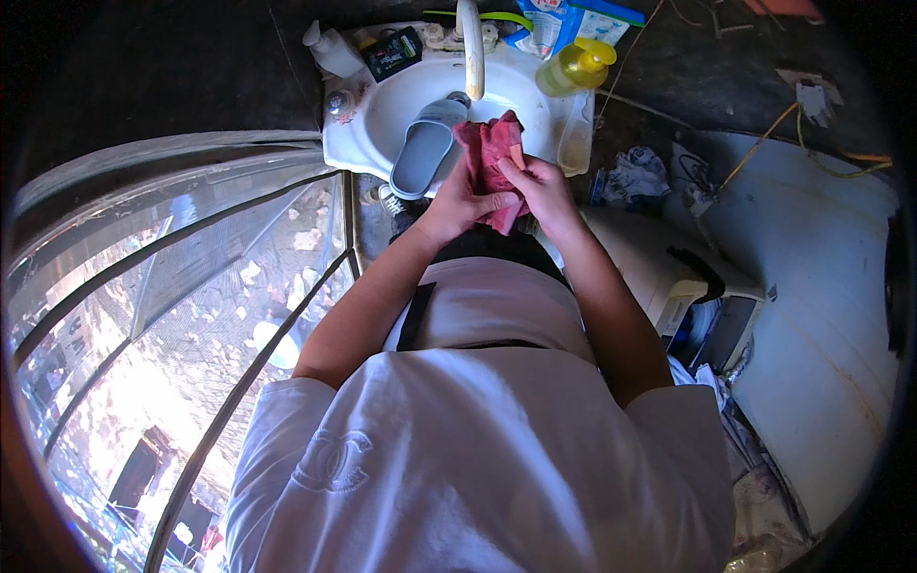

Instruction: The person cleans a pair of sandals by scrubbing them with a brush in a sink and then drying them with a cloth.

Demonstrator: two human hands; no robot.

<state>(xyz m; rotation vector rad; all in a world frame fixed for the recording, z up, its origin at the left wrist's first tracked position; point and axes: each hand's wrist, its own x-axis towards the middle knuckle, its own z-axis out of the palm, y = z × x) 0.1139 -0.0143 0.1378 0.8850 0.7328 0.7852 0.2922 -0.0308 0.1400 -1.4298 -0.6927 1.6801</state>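
A bunched dark red cloth [494, 154] is held between my two hands, above the near rim of a white washbasin [344, 154]. My left hand [462, 203] grips its lower left side, the thumb lying across it. On its right side my right hand [541, 186] pinches the cloth, near a small orange patch. Just left of the cloth, a grey rubber slide sandal [421, 159] rests in the basin, its heel end over the near rim. The pale curved faucet [473, 57] reaches over the bowl from the back.
Behind the bowl stand a white pump bottle [333, 51], a dark green box [392, 54] and a yellow pump bottle [575, 68], with blue-and-white packets [573, 25]. A mesh-covered window [215, 286] is at left. A white appliance [659, 265] stands at right, below hanging wires.
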